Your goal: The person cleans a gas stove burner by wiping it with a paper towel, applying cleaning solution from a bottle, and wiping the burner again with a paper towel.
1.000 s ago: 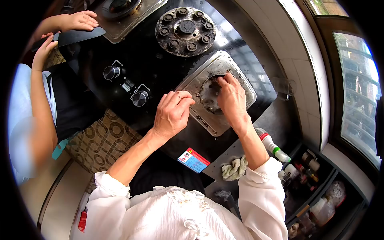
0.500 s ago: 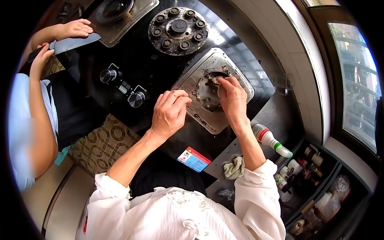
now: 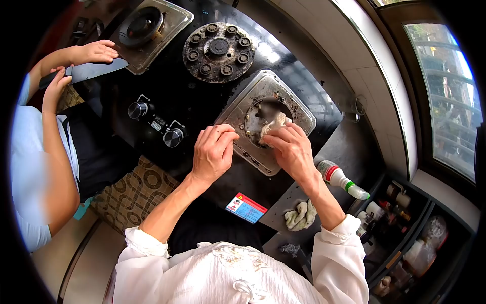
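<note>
A square metal drip tray [image 3: 298, 109], stained and greasy, lies on the black glass cooktop [image 3: 202, 101], with a round burner opening in its middle. My right hand [image 3: 291, 147] is closed on a crumpled whitish rag [image 3: 275, 124], which touches the dirty burner opening. My left hand [image 3: 213, 149] is at the tray's left edge, fingers curled and pinched together; what lies between them, if anything, is hidden. Beyond the tray sits a blackened round burner plate [image 3: 230, 66] with several small caps around a central one.
At left, another person's hands [image 3: 98, 51] hold a large knife [image 3: 98, 70] beside a second burner [image 3: 142, 28]. To the right are a spray bottle [image 3: 336, 175], a crumpled cloth [image 3: 300, 215], a clear glass [image 3: 354, 107] and an open drawer [image 3: 400, 223] of bottles. Control knobs [image 3: 173, 137] lie left.
My right hand has drawn back toward me over the tray, and the rag in it now shows. My left hand stays by the tray's edge. The view has shifted slightly.
</note>
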{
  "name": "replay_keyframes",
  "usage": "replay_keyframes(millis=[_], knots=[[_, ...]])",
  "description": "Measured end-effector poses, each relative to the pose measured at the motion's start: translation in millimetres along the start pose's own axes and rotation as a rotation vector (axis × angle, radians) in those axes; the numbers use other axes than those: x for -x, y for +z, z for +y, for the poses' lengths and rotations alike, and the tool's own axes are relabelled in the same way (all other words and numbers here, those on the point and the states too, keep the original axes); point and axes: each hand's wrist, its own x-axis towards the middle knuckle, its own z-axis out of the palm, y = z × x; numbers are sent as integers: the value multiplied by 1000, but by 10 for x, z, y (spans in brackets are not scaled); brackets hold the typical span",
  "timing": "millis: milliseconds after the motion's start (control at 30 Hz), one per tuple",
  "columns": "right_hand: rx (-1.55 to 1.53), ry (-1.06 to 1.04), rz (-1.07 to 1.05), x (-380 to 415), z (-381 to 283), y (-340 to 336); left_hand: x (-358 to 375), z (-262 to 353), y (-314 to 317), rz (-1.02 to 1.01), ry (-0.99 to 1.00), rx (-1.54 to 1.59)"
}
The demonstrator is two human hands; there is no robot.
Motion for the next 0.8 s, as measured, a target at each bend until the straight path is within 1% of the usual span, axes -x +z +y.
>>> replay_keyframes(millis=[33,67,133,167,267,300,367,400,433,500,533,567,633,667,700,733,767,800], knots=[[-13,11,83,40,-62,-27,-10,1,0,-1,-3,3],[-16,12,78,62,-109,-60,-14,6,-5,-3,-4,4],[5,41,197,91,-193,-128,-7,0,-6,-13,-7,4],[2,46,198,108,-228,-147,-7,0,-3,-12,-9,4],[-151,134,368,177,-337,-158,34,-19,0,-16,6,4],[-153,136,372,193,-427,-142,50,-14,-7,-20,24,3],[-577,542,531,205,-665,-82,10,129,-109,-33,17,51],[-707,622,607,223,-737,-10,0,198,-143,-43,5,101],[-855,675,667,210,-809,42,29,225,-129,-90,-36,176],[-1114,829,766,235,-924,178,31,373,-123,-161,-237,429],[-1171,857,779,243,-1000,173,11,412,-118,-205,-305,494],[-1024,774,801,226,-1039,164,27,400,-74,-240,-349,532],[-971,686,955,131,-997,135,-20,492,-11,-218,-538,822],[-1193,775,967,109,-945,142,-42,563,3,-172,-601,933],[-1268,855,941,73,-916,132,-119,650,14,-126,-658,1046],[-1297,862,920,70,-909,176,-159,698,54,-58,-621,1080],[-1327,871,895,87,-910,263,-161,698,67,-72,-612,1074],[-1346,887,874,85,-927,329,-141,683,73,-111,-615,958]])
